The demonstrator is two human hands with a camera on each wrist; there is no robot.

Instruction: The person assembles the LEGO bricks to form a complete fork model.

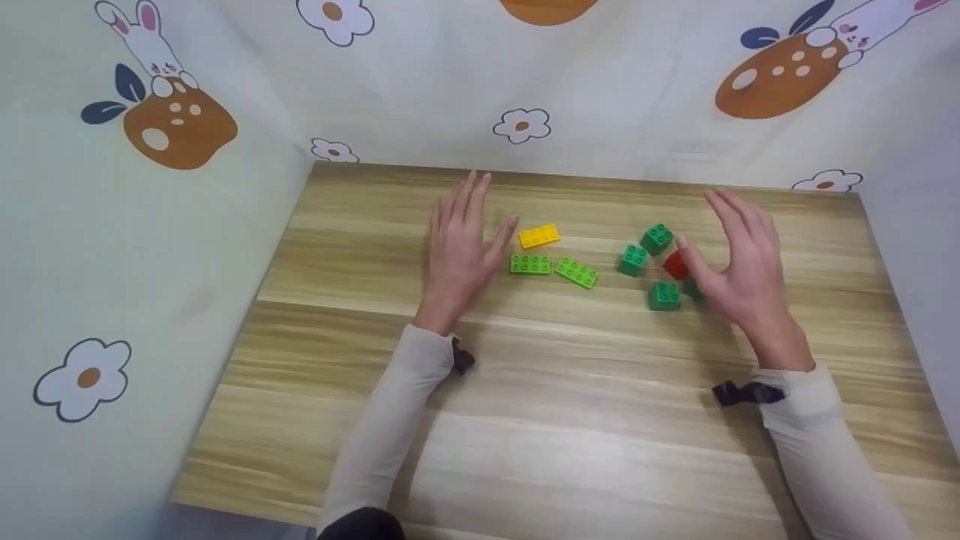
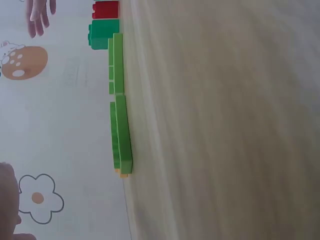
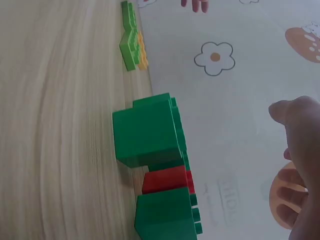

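My left hand hovers beside the flat bricks, fingers extended and thumb apart, holding nothing. Nearest to it are a yellow flat brick and two light green flat bricks, one lying straight and one slanted. At the right, my right hand has its fingers spread and its thumb over a red brick, gripping nothing. Around the red brick stand several dark green square bricks, among them a front one and a back one; another is partly hidden under the right hand.
The bricks lie on a wood-grain table. A patterned cloth wall rises along its far edge, with more wall at both sides. Black straps sit on the wrists over light sleeves.
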